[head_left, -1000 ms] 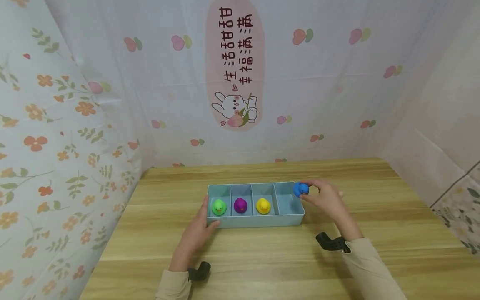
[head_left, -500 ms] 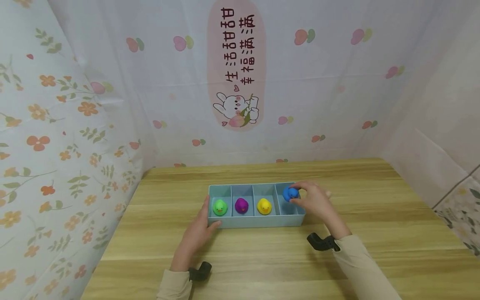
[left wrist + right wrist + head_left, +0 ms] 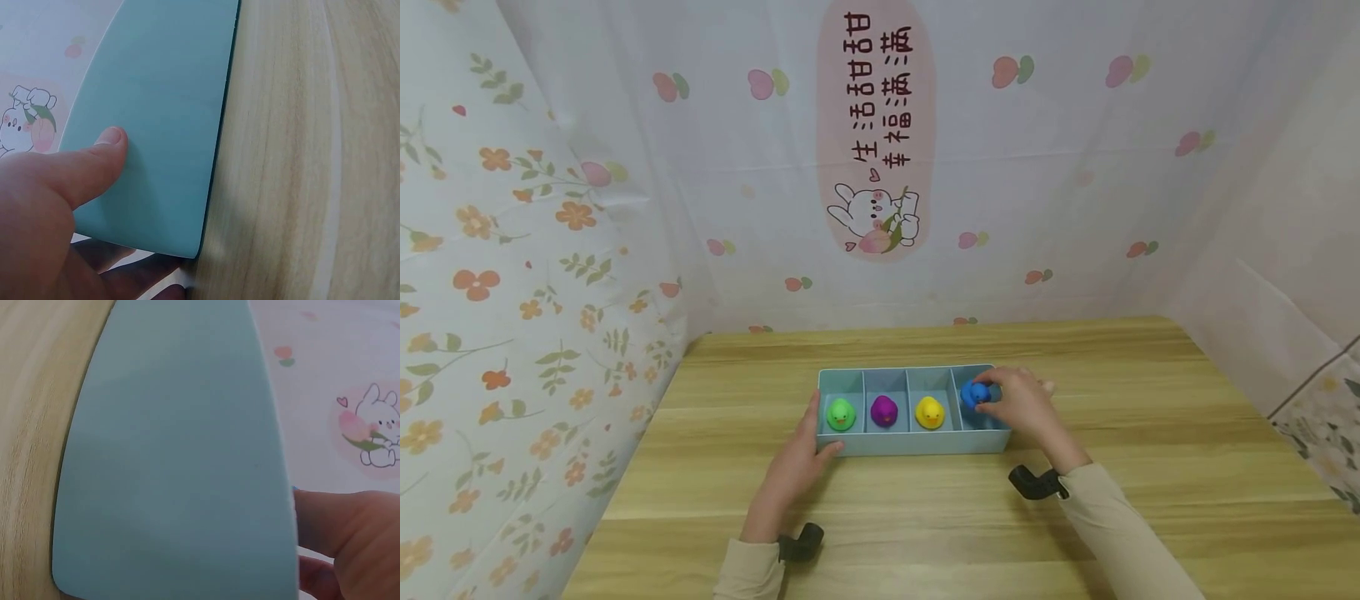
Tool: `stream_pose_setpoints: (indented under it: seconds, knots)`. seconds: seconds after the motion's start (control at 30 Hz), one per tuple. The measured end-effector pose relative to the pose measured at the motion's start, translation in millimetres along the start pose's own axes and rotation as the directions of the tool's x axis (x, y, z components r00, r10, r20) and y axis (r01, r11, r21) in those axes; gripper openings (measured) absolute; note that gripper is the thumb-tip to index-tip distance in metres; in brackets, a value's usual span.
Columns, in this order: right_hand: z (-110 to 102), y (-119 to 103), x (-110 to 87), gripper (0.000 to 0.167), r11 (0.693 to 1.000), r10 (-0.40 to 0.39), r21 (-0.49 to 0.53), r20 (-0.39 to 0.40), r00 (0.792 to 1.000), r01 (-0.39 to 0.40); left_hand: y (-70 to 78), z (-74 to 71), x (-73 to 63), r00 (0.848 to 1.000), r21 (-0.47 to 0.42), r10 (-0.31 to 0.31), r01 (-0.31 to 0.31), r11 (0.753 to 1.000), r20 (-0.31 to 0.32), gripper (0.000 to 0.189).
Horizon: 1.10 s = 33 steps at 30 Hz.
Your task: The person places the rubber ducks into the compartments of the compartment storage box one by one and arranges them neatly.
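Observation:
A light blue tray (image 3: 917, 442) with a row of compartments lies on the table. Around its left end my left hand (image 3: 795, 457) grips it; in the left wrist view the thumb (image 3: 103, 164) presses the front wall and the other fingers go round the end. My right hand (image 3: 1026, 406) pinches a blue rubber duck (image 3: 975, 394) inside the rightmost compartment. Whether the duck touches the floor there, I cannot tell. A green duck (image 3: 841, 415), a purple duck (image 3: 884, 411) and a yellow duck (image 3: 929, 413) each sit in a compartment. The tray wall mostly hides the fingers in the right wrist view.
The wooden table (image 3: 895, 517) extends on all sides of the tray. Behind it hangs a printed white cloth (image 3: 1045, 192), and a floral cloth (image 3: 535, 333) hangs at the left. Each wrist wears a black camera mount, such as the right mount (image 3: 1033, 482).
My right hand has moved left and down with the blue duck, from over the tray's right edge into the rightmost compartment. My left hand has kept its grip on the tray.

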State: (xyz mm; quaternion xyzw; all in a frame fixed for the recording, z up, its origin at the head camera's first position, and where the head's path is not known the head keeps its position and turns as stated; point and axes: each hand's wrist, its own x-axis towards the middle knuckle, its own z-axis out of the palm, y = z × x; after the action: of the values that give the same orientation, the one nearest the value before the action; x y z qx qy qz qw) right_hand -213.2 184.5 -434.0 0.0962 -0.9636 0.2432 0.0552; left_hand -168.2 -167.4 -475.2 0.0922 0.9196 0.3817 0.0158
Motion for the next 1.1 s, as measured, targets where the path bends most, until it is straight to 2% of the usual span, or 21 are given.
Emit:
stream_pose_setpoints:
  seconds: [0.33, 0.7, 0.9, 1.1]
  knots:
    - [7, -6, 2.3, 0.032, 0.994, -0.002, -0.107, 0.067, 0.998, 0.009, 0.0, -0.4, -2.0, 1.0, 0.009, -0.007, 0.007, 1.0, 0.002, 0.088]
    - [11, -11, 1.2, 0.028, 0.986, 0.034, -0.168, 0.127, 0.991, -0.013, 2.8, 0.7, -3.1, 1.0, 0.006, -0.001, 0.001, 1.0, 0.004, 0.088]
    - [15, -11, 2.0, 0.025, 0.98, 0.012, -0.197, 0.126, 0.992, 0.013, 2.2, -0.5, -2.7, 1.0, 0.005, -0.002, 0.002, 1.0, 0.005, 0.088]
    - [18, -12, 5.3, 0.025, 0.964, -0.029, -0.258, 0.163, 0.986, 0.071, -0.8, -0.2, -3.6, 1.0, 0.0, -0.001, 0.001, 1.0, 0.007, 0.087]
